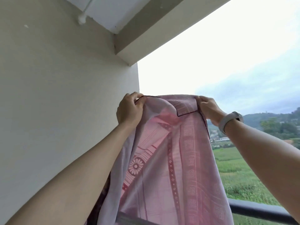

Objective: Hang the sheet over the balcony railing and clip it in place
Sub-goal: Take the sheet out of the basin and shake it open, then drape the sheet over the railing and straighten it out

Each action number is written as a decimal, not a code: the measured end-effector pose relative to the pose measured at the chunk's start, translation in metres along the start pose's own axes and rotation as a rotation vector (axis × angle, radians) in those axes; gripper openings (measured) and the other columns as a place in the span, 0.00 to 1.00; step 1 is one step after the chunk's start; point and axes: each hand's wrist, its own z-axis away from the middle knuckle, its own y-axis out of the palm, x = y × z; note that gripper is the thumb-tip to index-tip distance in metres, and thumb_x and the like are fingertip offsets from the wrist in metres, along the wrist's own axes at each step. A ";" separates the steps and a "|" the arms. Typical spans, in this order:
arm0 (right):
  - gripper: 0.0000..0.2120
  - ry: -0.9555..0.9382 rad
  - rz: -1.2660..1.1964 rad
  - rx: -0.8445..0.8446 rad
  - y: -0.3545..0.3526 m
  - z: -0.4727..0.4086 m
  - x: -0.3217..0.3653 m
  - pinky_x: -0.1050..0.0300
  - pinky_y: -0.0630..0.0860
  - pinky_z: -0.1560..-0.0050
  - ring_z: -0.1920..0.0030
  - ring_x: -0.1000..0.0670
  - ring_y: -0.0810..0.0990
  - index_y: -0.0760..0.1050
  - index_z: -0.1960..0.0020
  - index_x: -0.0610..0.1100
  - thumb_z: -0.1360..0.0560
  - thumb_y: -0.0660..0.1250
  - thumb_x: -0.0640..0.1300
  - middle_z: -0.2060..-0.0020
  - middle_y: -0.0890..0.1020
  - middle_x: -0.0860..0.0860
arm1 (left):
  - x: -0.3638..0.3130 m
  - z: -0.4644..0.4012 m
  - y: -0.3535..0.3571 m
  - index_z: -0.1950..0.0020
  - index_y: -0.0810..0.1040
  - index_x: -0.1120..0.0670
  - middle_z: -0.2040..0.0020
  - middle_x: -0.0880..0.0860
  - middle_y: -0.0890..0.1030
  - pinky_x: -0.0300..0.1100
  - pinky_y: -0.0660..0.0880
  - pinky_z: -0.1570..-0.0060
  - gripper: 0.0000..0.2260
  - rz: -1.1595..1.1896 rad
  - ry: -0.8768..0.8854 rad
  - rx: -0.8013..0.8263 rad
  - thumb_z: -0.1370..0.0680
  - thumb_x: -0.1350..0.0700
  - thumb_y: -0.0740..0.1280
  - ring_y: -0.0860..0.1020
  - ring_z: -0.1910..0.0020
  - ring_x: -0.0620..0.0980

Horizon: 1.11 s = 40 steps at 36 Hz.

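I hold a thin pink patterned sheet up high in front of me, above the dark balcony railing. My left hand pinches the sheet's top edge on the left, close to the wall. My right hand, with a pale watch on its wrist, grips the top edge on the right. The sheet hangs down between my arms and covers the left part of the railing; light shines through it. No clip is in view.
A white wall stands close on the left, with a ceiling beam overhead. Beyond the railing lie green fields, distant buildings and hills under a bright sky.
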 end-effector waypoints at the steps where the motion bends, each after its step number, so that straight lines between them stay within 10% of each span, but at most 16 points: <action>1: 0.12 0.008 -0.014 -0.043 -0.017 0.008 0.002 0.65 0.71 0.71 0.65 0.52 0.74 0.79 0.50 0.43 0.21 0.57 0.45 0.63 0.79 0.48 | -0.011 0.011 0.003 0.51 0.80 0.52 0.51 0.53 0.78 0.47 0.73 0.51 0.06 -0.001 -0.001 0.035 0.23 0.53 0.64 0.77 0.53 0.54; 9: 0.15 0.166 0.218 0.027 -0.123 0.089 0.016 0.69 0.67 0.80 0.74 0.54 0.72 0.76 0.61 0.48 0.21 0.56 0.38 0.71 0.75 0.50 | -0.094 0.092 0.013 0.51 0.82 0.53 0.50 0.51 0.81 0.41 0.74 0.54 0.06 0.038 -0.078 0.066 0.24 0.56 0.66 0.78 0.53 0.52; 15: 0.16 0.148 0.316 -0.006 -0.182 0.130 0.043 0.53 0.75 0.56 0.55 0.47 0.76 0.79 0.49 0.38 0.27 0.54 0.32 0.56 0.81 0.45 | -0.179 0.135 0.000 0.53 0.82 0.54 0.52 0.51 0.81 0.43 0.75 0.53 0.06 0.076 -0.034 0.117 0.25 0.55 0.68 0.78 0.54 0.52; 33: 0.16 0.209 0.510 -0.258 -0.526 0.234 0.137 0.56 0.66 0.59 0.58 0.48 0.71 0.76 0.50 0.29 0.32 0.53 0.28 0.51 0.79 0.31 | -0.513 0.260 0.053 0.47 0.82 0.56 0.51 0.50 0.82 0.34 0.70 0.55 0.08 0.394 0.036 0.228 0.25 0.58 0.68 0.78 0.57 0.47; 40: 0.17 0.408 0.816 0.145 -0.630 0.300 0.151 0.65 0.74 0.64 0.65 0.48 0.75 0.76 0.69 0.44 0.26 0.58 0.31 0.71 0.78 0.48 | -0.584 0.343 0.071 0.53 0.83 0.50 0.54 0.44 0.81 0.45 0.75 0.51 0.06 0.400 0.200 0.673 0.26 0.57 0.68 0.78 0.54 0.47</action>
